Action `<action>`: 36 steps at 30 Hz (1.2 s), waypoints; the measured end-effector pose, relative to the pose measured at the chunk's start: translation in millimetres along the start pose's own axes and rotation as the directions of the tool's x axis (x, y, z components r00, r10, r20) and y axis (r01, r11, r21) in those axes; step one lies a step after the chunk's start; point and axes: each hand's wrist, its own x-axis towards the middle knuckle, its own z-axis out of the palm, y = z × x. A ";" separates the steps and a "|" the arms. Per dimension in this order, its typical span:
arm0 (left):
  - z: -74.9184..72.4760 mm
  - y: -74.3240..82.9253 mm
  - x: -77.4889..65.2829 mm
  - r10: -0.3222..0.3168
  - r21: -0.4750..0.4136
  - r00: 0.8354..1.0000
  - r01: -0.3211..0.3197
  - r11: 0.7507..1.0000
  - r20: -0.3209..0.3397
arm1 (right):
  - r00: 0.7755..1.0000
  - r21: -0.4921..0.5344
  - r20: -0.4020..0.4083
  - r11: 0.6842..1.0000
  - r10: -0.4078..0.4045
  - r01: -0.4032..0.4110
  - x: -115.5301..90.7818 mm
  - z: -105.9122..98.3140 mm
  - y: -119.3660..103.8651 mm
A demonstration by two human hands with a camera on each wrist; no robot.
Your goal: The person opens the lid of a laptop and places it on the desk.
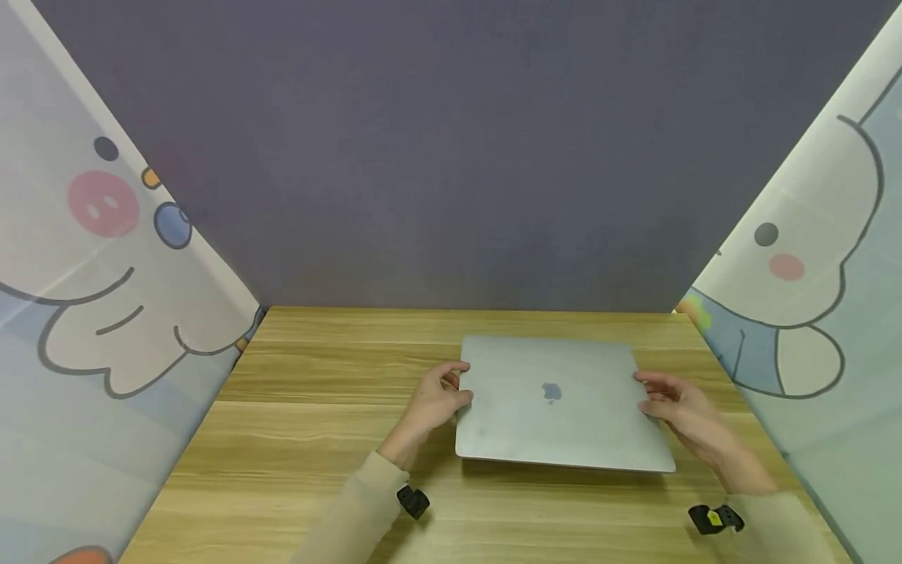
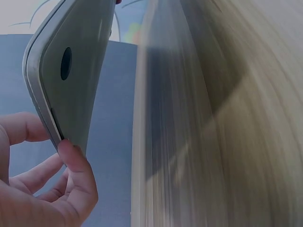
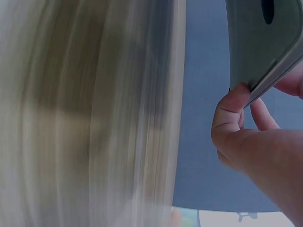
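A closed silver laptop (image 1: 564,423) with a dark apple logo on its lid is held above the wooden table, lid up. My left hand (image 1: 435,398) grips its left edge between thumb and fingers. On the opposite edge, my right hand (image 1: 680,407) pinches it the same way. Both wrist views show the underside of the laptop (image 2: 78,90) with a dark round foot, raised clear of the tabletop. Curled fingers of the right hand (image 3: 246,127) support that edge from below.
The wooden table (image 1: 296,439) carries the laptop's shadow. A dark grey panel (image 1: 451,157) stands along the back edge. Cartoon-printed curtains (image 1: 106,313) hang at both sides. Each wrist wears a small black strapped device (image 1: 413,501).
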 end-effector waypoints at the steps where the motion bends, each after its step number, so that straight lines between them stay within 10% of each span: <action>1: -2.0 -0.7 -0.5 0.001 0.003 1.000 -0.001 1.000 -0.003 | 1.000 0.001 0.002 1.000 0.001 -0.001 0.8 2.3 -0.7; 36: -57.7 -22.3 -27.2 -0.040 0.015 0.997 0.041 0.999 -0.063 | 0.999 -0.072 0.017 0.997 0.036 -0.035 18.1 62.9 -13.8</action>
